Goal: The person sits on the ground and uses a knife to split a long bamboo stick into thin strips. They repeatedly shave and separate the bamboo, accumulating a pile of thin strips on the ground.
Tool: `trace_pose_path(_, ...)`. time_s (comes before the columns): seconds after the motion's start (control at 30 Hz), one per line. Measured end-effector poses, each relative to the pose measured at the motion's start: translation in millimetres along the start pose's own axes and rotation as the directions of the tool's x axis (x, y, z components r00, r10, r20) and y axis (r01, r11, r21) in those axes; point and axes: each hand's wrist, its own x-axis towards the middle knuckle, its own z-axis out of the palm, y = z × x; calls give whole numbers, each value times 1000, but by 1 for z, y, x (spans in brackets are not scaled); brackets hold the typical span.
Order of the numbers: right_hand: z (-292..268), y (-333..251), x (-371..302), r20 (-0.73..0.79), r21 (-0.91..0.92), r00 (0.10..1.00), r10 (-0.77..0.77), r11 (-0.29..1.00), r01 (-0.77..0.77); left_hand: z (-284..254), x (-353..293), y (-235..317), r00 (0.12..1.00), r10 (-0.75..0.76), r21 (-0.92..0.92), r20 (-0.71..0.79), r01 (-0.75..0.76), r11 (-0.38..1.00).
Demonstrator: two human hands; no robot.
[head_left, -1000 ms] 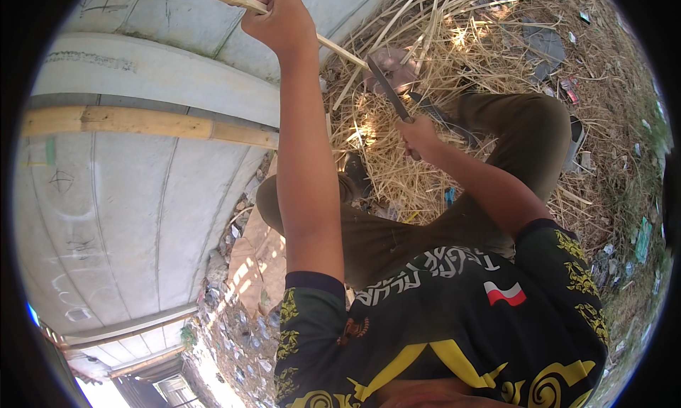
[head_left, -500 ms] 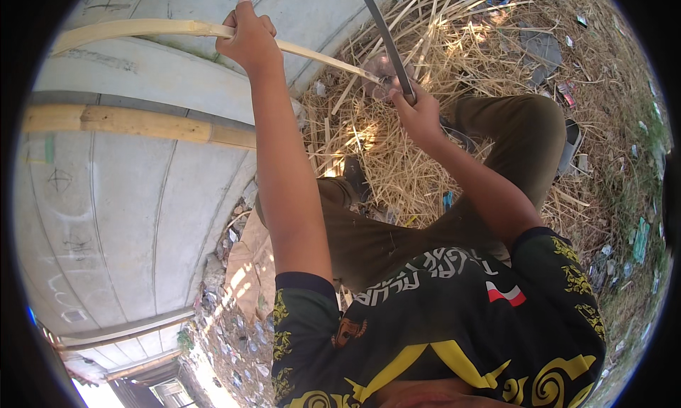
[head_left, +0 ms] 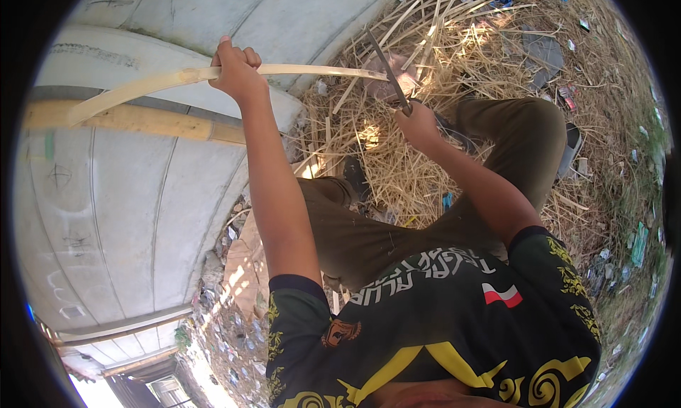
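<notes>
My left hand [head_left: 239,71] is closed around a long, pale bamboo strip [head_left: 312,69], its arm stretched out to the upper left. On the left the strip bows downward; its other end reaches over a round wooden block [head_left: 404,73] on the ground. My right hand [head_left: 418,126] grips a long-bladed knife [head_left: 389,67] by its handle, the blade pointing up and away. The blade crosses in front of the block, right at the strip's end. Whether the edge touches the strip I cannot tell.
Thin bamboo strips and shavings [head_left: 397,174] cover the ground around my bent legs [head_left: 518,131]. A grey panel wall [head_left: 120,209] stands on the left with a bamboo pole [head_left: 156,122] along it. Scattered litter lies on the right, including a green scrap [head_left: 640,243].
My left hand has shifted down and slightly left, and the strip's left end has dropped. The knife has tilted, its tip lower, and my right hand has moved slightly down.
</notes>
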Motion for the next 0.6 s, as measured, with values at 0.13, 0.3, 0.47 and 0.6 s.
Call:
trace_pose_path(0.13, 9, 4, -10, -109, 87, 987, -115, 988, 125, 8, -23, -1, 982, 77, 123, -172, -56, 991)
trace_pose_path(0.3, -4, -33, -24, 99, 215, 992, 79, 972, -99, 22, -50, 4, 977, 92, 188, -192, -56, 981)
trace_pose_path(0.47, -9, -31, -23, 112, 275, 993, 30, 959, -60, 9, -85, -5, 953, 248, -47, 174, -244, 969)
trace_pose_path(0.6, -14, -47, -39, 361, 557, 924, 127, 765, -323, -18, -134, -8, 918, 292, -198, 268, -244, 949)
